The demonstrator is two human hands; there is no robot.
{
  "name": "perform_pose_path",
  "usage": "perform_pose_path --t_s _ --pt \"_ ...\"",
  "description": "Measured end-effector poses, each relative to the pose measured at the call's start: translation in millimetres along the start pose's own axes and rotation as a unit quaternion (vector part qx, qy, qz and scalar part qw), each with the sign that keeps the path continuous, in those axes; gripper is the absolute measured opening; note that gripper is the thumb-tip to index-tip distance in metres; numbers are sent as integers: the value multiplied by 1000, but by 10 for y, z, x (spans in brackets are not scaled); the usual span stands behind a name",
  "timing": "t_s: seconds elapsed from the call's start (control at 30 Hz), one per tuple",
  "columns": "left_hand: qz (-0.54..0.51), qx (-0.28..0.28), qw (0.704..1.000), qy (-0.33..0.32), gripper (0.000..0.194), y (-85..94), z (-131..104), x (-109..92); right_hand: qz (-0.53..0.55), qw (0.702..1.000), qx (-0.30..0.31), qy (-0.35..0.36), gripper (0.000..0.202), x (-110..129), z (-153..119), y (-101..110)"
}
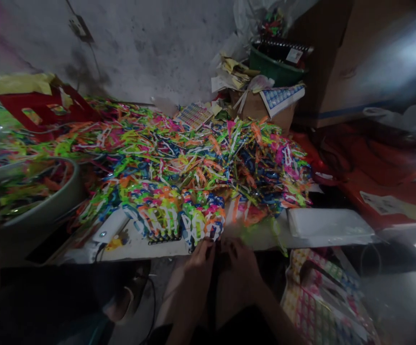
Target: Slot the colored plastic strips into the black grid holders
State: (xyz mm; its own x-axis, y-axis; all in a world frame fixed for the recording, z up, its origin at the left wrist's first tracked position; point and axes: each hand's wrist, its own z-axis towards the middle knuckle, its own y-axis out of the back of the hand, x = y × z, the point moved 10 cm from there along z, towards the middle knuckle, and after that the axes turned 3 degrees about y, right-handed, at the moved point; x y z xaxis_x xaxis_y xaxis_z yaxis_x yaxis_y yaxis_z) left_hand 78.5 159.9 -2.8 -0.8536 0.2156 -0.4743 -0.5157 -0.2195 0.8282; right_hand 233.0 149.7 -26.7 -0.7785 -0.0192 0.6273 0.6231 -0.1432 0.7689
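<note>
Fingers of the left hand (201,253) and right hand (239,256): bent, close together, at the front edge of the desk (138,250); too dim to tell whether they grip anything. Just beyond the left fingertips, multicoloured plastic bands (202,218) stand packed in rows, presumably for easy reach. Left of these, a similar block sits on a black rack (165,239), which likely keeps it aligned. Behind: loose bands (193,153), heaped. Far left: a pale tub (74,179), apparently containing more.

A pile (193,153) lies on the table (265,235) beyond the grip (217,245), a tub (72,187) left, a box (330,223) right, a basin (276,71) farther back right.
</note>
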Motion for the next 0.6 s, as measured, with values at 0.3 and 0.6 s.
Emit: perform_pose_path --t_s 0.3,0.6 --pt "42 17 999 -6 22 -24 1 -40 -259 963 55 -54 33 -1020 286 610" --pt "58 19 998 -6 20 8 16 -13 -319 940 116 30 33 -955 622 449"
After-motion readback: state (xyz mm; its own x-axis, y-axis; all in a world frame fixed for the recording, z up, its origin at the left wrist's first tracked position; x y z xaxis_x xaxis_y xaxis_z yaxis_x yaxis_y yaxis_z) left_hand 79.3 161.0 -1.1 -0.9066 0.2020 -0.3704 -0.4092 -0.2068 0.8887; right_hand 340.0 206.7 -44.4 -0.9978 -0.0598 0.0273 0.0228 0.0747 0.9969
